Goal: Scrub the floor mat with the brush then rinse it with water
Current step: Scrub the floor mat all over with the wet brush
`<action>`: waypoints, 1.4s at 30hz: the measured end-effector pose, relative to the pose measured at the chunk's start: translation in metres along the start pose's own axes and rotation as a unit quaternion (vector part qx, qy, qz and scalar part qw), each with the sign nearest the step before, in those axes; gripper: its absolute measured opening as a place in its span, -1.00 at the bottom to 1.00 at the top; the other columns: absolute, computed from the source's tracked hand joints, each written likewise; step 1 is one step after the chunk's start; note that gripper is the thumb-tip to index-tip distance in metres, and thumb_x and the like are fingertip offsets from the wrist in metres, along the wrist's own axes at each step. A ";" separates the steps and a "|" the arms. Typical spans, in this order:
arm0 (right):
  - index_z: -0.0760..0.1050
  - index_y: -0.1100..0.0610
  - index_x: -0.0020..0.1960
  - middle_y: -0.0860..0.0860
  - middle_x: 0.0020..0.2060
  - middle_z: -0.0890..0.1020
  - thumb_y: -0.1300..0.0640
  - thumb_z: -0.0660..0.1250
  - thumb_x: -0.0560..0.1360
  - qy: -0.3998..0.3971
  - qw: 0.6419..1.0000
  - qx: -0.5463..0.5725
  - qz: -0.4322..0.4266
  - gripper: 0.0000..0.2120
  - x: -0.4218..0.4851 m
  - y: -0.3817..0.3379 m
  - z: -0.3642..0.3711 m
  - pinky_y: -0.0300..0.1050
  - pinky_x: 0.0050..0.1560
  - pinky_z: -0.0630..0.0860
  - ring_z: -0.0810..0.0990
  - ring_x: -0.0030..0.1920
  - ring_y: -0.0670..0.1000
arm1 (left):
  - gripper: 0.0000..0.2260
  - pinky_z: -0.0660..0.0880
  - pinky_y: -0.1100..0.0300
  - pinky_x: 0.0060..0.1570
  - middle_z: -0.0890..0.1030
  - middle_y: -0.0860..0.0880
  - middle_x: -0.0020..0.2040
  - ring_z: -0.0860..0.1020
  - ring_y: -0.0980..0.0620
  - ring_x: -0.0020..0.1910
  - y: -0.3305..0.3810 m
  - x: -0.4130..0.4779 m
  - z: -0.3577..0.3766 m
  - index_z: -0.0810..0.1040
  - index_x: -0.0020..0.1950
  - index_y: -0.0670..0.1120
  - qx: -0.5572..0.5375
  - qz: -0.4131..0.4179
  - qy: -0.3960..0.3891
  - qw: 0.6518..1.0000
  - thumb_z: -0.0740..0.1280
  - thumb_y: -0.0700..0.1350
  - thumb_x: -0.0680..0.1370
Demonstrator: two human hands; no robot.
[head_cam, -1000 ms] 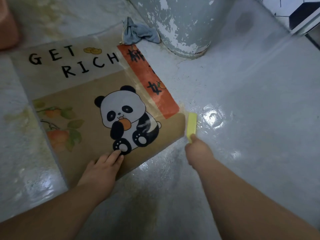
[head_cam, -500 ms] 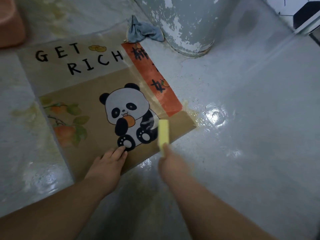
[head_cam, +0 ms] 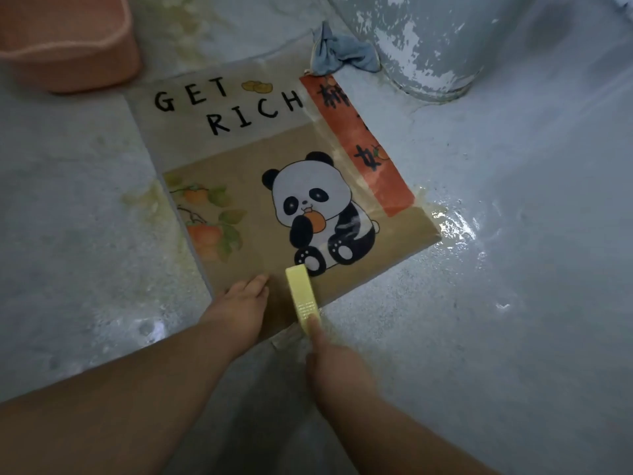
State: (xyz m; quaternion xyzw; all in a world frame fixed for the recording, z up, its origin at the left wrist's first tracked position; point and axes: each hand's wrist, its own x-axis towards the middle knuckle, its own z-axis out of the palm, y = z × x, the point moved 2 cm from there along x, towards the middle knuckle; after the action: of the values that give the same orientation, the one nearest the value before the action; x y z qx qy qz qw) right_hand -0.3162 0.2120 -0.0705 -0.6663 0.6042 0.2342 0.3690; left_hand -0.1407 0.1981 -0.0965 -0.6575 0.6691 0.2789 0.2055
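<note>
Lying flat on a pale grey floor [head_cam: 513,303], the floor mat [head_cam: 253,173] is sitting at an angle, with one corner pointing toward the person. The floor is looking wet all over. A puddle [head_cam: 455,228] is catching the light just beside the mat's right corner, and yellowish staining [head_cam: 144,200] is showing along its left edge. The mat is tan, with a printed panda [head_cam: 318,207], black lettering and an orange band down its right side.

The left hand [head_cam: 239,310] is pressing down on the mat's near edge, fingers straight and close together, holding nothing. The right hand [head_cam: 335,368] is gripping the near end of the yellow brush [head_cam: 303,296], with one finger lying along the brush's top. Its other fingers are blurred, so how they are wrapping the handle is not clear. The brush is resting on the mat just below the panda's feet and just beside the left fingertips.

At the far left, an orange-pink basin [head_cam: 68,53] is standing on the floor, apart from the mat. Only its rim and outer wall are showing, so its contents cannot be told. At the far right, a large grey drum [head_cam: 438,42] with flaking paint is standing near the mat's top corner, and only its lower part is in view. A crumpled blue cloth [head_cam: 339,53] is lying against the drum's base, touching the mat's far edge.
</note>
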 end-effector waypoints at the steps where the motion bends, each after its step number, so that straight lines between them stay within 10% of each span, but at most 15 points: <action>1: -0.20 -0.27 0.51 0.12 0.12 0.59 0.05 -0.01 0.64 -0.004 1.000 -0.024 -0.015 -0.43 0.000 0.003 -0.001 0.06 0.12 0.54 0.60 0.07 0.08 | -0.47 0.16 0.03 0.46 -0.13 0.01 0.58 0.07 -0.10 0.51 -0.002 -0.001 0.000 0.01 0.57 -0.11 -0.001 -0.004 0.001 1.000 0.10 -0.16 0.62; 8: -0.03 -0.15 0.56 0.09 0.03 0.60 0.03 0.02 0.64 0.088 0.990 0.011 0.110 -0.48 0.017 0.041 -0.059 -0.06 0.02 0.52 0.53 -0.12 0.03 | -0.55 0.21 0.08 0.46 0.04 -0.02 0.58 0.19 -0.09 0.49 -0.029 -0.014 0.021 -0.04 0.57 0.00 -0.149 -0.062 -0.002 0.987 -0.05 -0.06 0.68; 14: -0.16 -0.27 0.52 0.14 0.18 0.57 0.06 0.00 0.64 -0.035 0.999 -0.018 -0.018 -0.43 -0.015 -0.027 0.021 0.06 0.21 0.47 0.58 0.14 0.12 | -0.57 0.19 0.07 0.46 0.20 -0.04 0.54 0.26 -0.11 0.46 -0.041 -0.019 0.021 0.05 0.56 0.05 -0.248 -0.118 0.017 0.961 -0.11 -0.02 0.68; 20: -0.09 -0.23 0.55 0.10 0.06 0.62 0.02 0.02 0.65 0.046 0.996 -0.061 0.053 -0.46 0.008 0.009 -0.032 -0.07 0.06 0.48 0.60 0.04 0.07 | -0.57 0.16 0.06 0.49 0.14 -0.03 0.56 0.20 -0.09 0.50 -0.057 -0.025 0.034 0.03 0.57 0.05 -0.292 -0.146 0.007 0.945 -0.10 -0.05 0.68; 28: -0.21 -0.27 0.52 0.14 0.15 0.57 0.06 0.01 0.64 -0.066 0.989 -0.091 -0.096 -0.41 -0.033 -0.042 0.051 0.00 0.05 0.47 0.59 0.09 0.14 | -0.57 0.19 0.08 0.44 0.16 -0.13 0.54 0.23 -0.13 0.49 -0.057 -0.019 0.021 0.31 0.46 -0.21 -0.341 -0.145 0.073 0.926 0.14 -0.33 0.58; 35: -0.15 -0.28 0.53 0.05 0.08 0.63 -0.02 0.02 0.64 0.021 0.999 -0.035 0.023 -0.45 -0.009 -0.016 -0.002 -0.04 0.11 0.49 0.60 0.05 0.04 | -0.66 0.29 0.16 0.38 0.40 -0.12 0.41 0.40 -0.08 0.35 -0.069 -0.008 0.039 0.35 0.44 -0.07 -0.370 -0.122 0.124 0.912 0.14 -0.13 0.66; 38: -0.18 -0.25 0.53 0.09 0.14 0.60 0.03 0.02 0.63 -0.048 0.998 -0.021 -0.033 -0.42 -0.025 -0.048 0.038 -0.03 0.13 0.46 0.59 0.11 0.07 | -0.66 0.33 0.29 0.12 0.43 -0.12 0.36 0.44 -0.06 0.26 -0.063 -0.006 0.031 0.36 0.43 -0.10 -0.407 -0.162 0.126 0.890 0.14 -0.19 0.65; 42: -0.12 -0.28 0.53 0.08 0.18 0.58 -0.04 0.04 0.62 -0.060 0.996 -0.013 -0.072 -0.45 -0.018 -0.051 0.041 -0.06 0.17 0.44 0.57 0.14 0.07 | -0.60 0.27 0.32 0.28 0.26 -0.10 0.47 0.39 -0.04 0.36 -0.064 -0.006 0.021 0.37 0.44 -0.17 -0.434 -0.215 0.124 0.866 0.16 -0.29 0.59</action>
State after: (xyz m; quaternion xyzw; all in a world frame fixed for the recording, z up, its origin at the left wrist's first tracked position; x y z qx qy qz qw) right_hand -0.2642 0.2549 -0.0714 -0.6976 0.5284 0.2544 0.4116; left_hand -0.0782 0.2175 -0.1150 -0.8373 0.3420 0.4061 -0.1309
